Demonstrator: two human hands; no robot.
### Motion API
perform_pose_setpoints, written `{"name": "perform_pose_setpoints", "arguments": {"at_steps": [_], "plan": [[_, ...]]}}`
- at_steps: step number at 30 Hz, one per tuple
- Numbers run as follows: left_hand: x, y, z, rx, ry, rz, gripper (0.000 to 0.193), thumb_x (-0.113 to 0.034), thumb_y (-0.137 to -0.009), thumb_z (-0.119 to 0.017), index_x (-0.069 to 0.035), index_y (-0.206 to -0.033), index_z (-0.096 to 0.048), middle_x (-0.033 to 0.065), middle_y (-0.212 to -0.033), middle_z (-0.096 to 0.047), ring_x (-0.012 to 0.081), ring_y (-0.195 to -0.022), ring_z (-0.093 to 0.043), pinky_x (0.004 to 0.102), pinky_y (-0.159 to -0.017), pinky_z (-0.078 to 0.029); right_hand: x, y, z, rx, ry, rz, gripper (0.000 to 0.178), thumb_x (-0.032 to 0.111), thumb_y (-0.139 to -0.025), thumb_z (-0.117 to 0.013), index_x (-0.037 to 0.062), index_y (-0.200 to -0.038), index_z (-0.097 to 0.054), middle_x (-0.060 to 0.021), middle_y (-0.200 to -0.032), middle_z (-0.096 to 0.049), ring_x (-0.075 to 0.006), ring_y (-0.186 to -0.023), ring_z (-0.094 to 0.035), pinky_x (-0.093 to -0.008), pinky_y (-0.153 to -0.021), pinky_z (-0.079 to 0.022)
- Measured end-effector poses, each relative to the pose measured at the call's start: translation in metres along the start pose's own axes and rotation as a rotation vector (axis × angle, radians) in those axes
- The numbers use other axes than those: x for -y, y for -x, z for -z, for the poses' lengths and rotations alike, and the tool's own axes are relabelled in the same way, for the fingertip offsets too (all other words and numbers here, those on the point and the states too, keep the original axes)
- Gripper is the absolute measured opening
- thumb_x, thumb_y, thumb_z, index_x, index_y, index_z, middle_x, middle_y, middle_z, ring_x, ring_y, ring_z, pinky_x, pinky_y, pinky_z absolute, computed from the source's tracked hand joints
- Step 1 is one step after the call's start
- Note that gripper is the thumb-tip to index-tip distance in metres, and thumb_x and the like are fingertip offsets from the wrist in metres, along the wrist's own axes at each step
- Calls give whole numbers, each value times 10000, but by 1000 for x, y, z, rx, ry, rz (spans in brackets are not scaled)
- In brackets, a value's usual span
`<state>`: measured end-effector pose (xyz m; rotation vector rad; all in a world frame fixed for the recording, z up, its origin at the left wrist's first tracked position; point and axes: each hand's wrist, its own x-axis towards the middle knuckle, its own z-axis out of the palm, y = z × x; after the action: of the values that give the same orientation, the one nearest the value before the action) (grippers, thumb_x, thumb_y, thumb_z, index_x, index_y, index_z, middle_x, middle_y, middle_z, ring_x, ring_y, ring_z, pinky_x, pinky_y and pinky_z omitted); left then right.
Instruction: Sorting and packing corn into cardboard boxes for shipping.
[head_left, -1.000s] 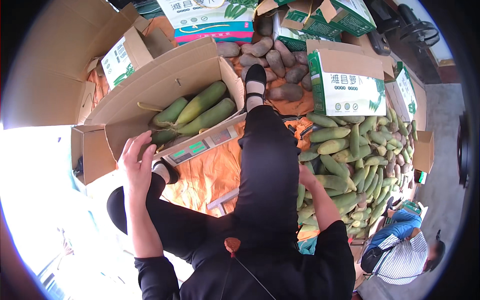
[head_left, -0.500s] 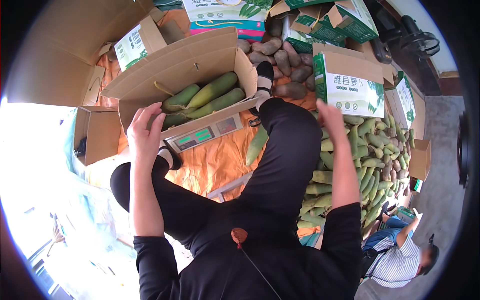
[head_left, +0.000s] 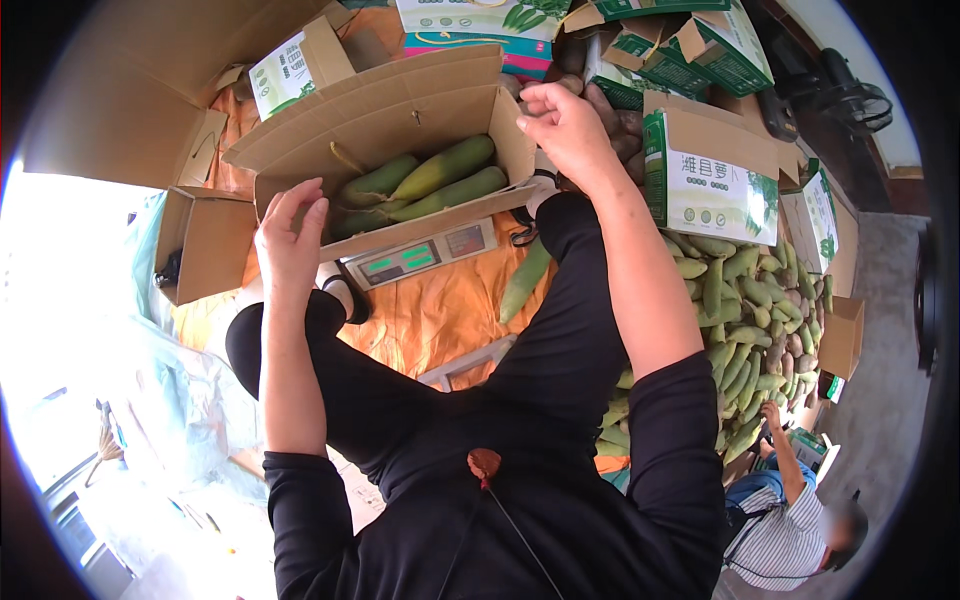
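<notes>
Judging from this view, the step in hand is setting both hands at the ends of the open carton [head_left: 515, 140], upper centre of the frame, where several long green radishes [head_left: 445, 165] lie inside. The left hand [head_left: 290, 240] is beside the carton's left end, its grip loosely curved with thumb and fingers apart; whether it touches the cardboard I cannot tell. The right hand [head_left: 572, 132] hovers by the right end, its grip half open with fingers bent and nothing visible in it. A firm hold would call for both grips to close on the end walls and keep the load level. The carton seems to rest on a scale [head_left: 405, 260] with lit green digits, above an orange sheet [head_left: 430, 312] where one loose radish [head_left: 525, 285] lies. A heap of radishes [head_left: 740, 300] fills the right of the frame below a white-and-green box [head_left: 715, 190]; grey floor [head_left: 885, 300] runs along the far right, a co-worker [head_left: 785, 535] is at lower right, and the left edge is glaringly bright.
</notes>
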<state>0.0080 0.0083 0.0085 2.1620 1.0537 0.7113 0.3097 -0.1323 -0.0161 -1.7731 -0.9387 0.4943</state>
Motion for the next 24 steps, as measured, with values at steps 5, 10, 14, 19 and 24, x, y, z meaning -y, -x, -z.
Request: {"name": "perform_pose_setpoints", "arguments": {"at_steps": [5,10,14,19,24], "plan": [[6,-1,14,-26,133,65,232,-96,-868,-617,-64,-1096,-651,61,-985,-652,161,-955,-617,292,-851,-480,-14,1,-3,44,299,-111,372,225,-773,-705,68,-1095,-607,-113,-988,-661,-253,-916,-638,-357,-806,-498],[-4,-4,33,1,151,115,243,-106,-881,-605,-73,-1117,-651,62,-1047,-648,153,-1012,-606,298,-906,-457,-15,-4,-4,79,290,-126,371,234,-779,-698,65,-1098,-609,-111,-983,-663,-258,-917,-637,-359,-812,-492],[-3,-15,50,8,87,85,257,-111,-874,-612,-41,-1119,-645,67,-1048,-651,128,-980,-609,281,-876,-462,-17,-7,-5,117,271,-156,379,238,-785,-693,56,-1106,-604,-108,-977,-664,-258,-918,-636,-355,-806,-491],[29,-40,61,-33,34,162,269,-157,-880,-614,-19,-1109,-644,84,-993,-672,118,-853,-620,255,-762,-486,-21,-9,-1,119,296,-164,395,169,-810,-698,40,-1163,-579,-100,-984,-645,-160,-836,-611,-297,-757,-504],[69,-45,60,-88,-70,300,420,-221,-855,-643,-11,-1211,-567,118,-1045,-649,160,-935,-607,283,-801,-481,-22,-10,-2,125,265,-163,389,202,-802,-692,44,-1142,-588,-102,-969,-654,-202,-874,-623,-320,-777,-495]]}}
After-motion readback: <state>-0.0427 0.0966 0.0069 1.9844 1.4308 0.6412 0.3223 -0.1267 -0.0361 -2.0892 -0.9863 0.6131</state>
